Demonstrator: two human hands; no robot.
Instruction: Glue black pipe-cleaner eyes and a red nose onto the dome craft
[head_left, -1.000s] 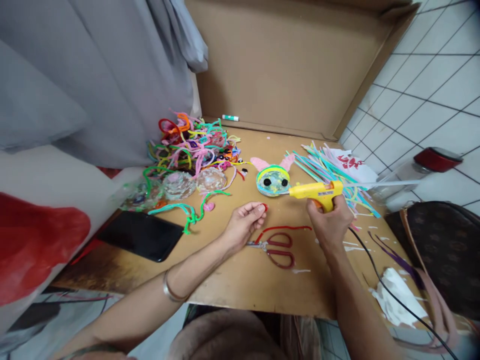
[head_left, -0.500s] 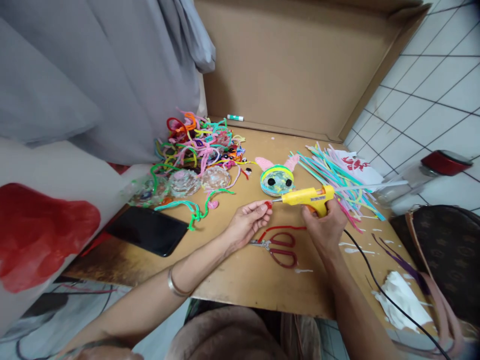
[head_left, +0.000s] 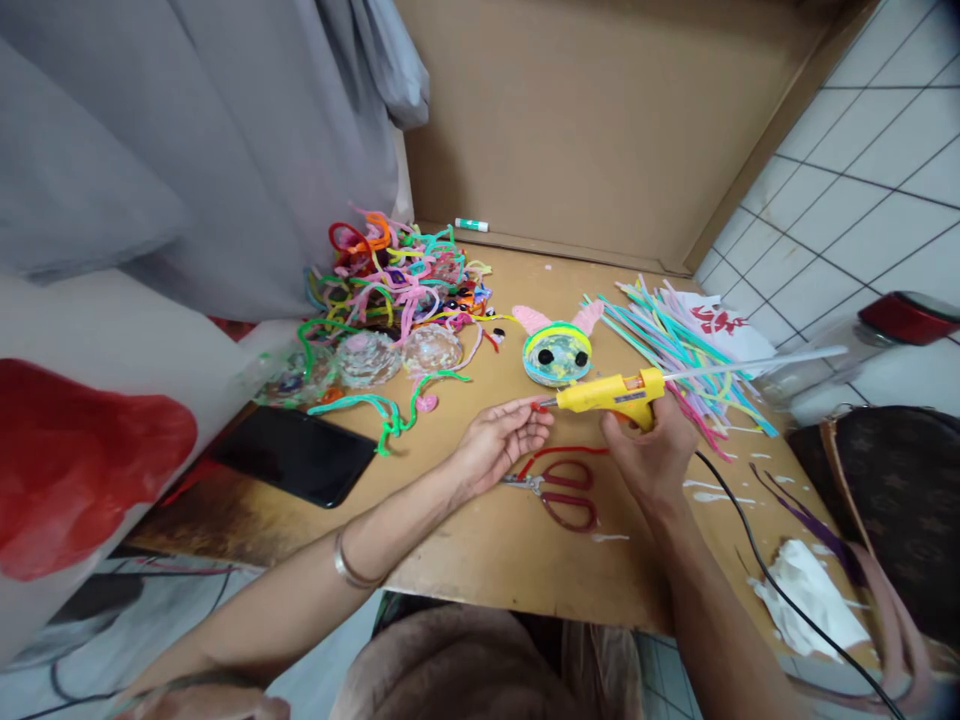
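My right hand [head_left: 651, 452] grips a yellow glue gun [head_left: 611, 393] with its nozzle pointing left at a small red piece [head_left: 538, 406]. My left hand [head_left: 499, 440] pinches that red piece between its fingertips, just above the brown table [head_left: 480, 540]. Right behind the nozzle lies a round blue-and-yellow craft face [head_left: 556, 354] with pink ears and two black eyes. Red-handled scissors [head_left: 559, 490] lie under and between my hands, beside a red pipe cleaner [head_left: 559, 456].
A tangle of coloured pipe cleaners [head_left: 397, 275] and clear plastic cups [head_left: 367, 357] sit at the back left. Straight pipe cleaners [head_left: 675, 350] lie at the right, a black phone [head_left: 296, 455] at the left. The gun's black cord [head_left: 765, 575] runs off right, past a brown bag [head_left: 892, 500].
The glue gun has swung away from the craft face toward my left hand, and its nozzle now meets the red piece. My left hand rose slightly toward it.
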